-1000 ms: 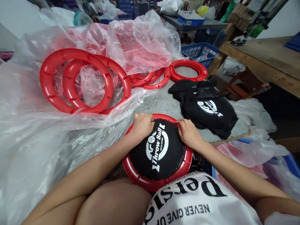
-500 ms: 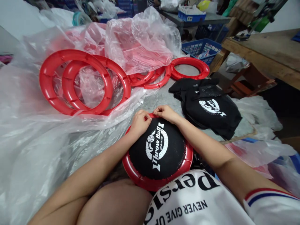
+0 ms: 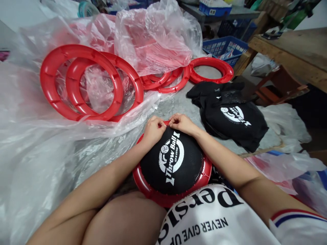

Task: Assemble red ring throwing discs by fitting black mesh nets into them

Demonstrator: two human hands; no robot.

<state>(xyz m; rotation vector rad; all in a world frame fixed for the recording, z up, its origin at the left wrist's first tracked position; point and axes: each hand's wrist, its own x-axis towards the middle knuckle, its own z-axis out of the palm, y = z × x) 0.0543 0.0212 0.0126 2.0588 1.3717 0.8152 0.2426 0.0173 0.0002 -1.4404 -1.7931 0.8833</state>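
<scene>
The grip of each hand is a pinch: the left hand (image 3: 155,129) and the right hand (image 3: 180,123) press thumb and fingertips together, just beside each other, at the far edge of a red-rimmed black disc (image 3: 189,160). Whether cloth, rim or both sit between the fingertips cannot be told. The disc lies between the person's white shirt (image 3: 204,221) and the desk (image 3: 176,107), its face up, with white "Throw Ball" lettering; what bears its underside is hidden.

The desk's surface is grey and scuffed where it shows. Crumpled clear plastic sheeting (image 3: 30,173) spreads over its left side, and two large red rings (image 3: 48,78) stand tilted there, overlapping. Beyond them bulges a clear bag (image 3: 153,58) with pink-red contents, more red rings (image 3: 175,90) lying by its near side. Another red ring (image 3: 227,75) lies flat to the right, near a heap of black cloth (image 3: 237,131) with the same white print.

Past the desk, the room is crowded: a blue crate (image 3: 213,52) sits low behind the flat ring, a dark table (image 3: 237,14) carries a blue box (image 3: 214,11), and at right a wooden table (image 3: 291,47) stands over a brown chair (image 3: 281,85).
</scene>
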